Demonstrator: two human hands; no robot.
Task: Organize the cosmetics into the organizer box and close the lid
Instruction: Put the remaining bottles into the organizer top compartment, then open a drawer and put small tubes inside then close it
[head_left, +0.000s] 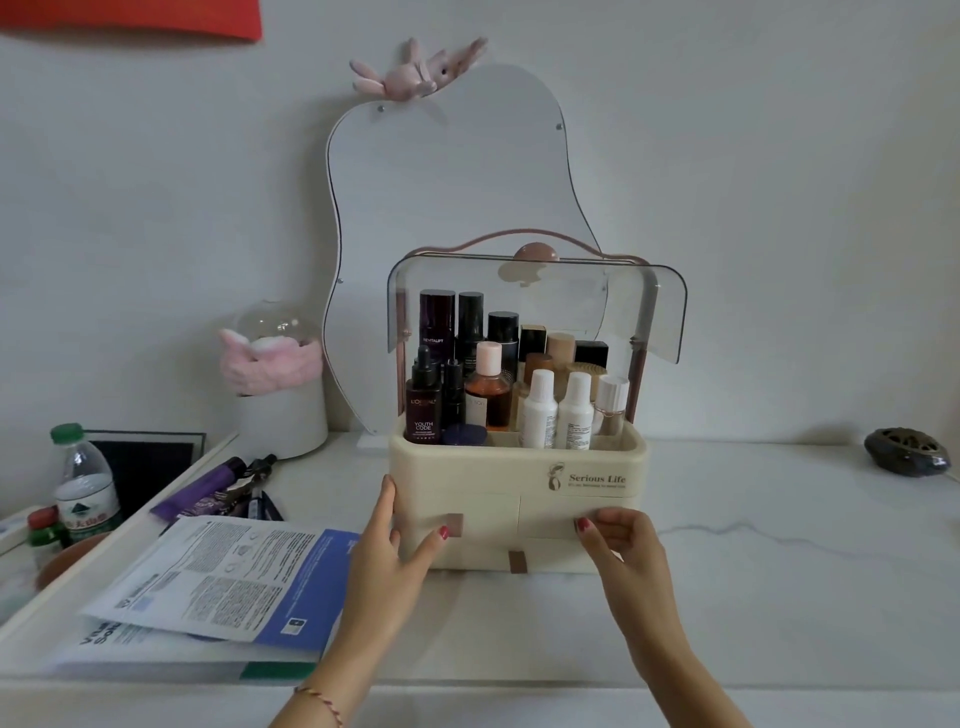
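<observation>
The box (519, 483) stands on the white table (753, 545), in front of a wavy mirror (447, 208), its smoky clear lid (540, 301) swung up and open. Bottles (498, 374) stand packed upright in the top tray, dark ones at the back left, three white ones at the front right. The left hand (395, 551) lies flat against the box's left front corner, fingers spread, its grip holding nothing. The right hand (623, 540) has thumb and fingertips pinched at the right drawer (566, 514), on its small tab. Leaflets (218, 577) and a water bottle (85, 483) lie off to the left
</observation>
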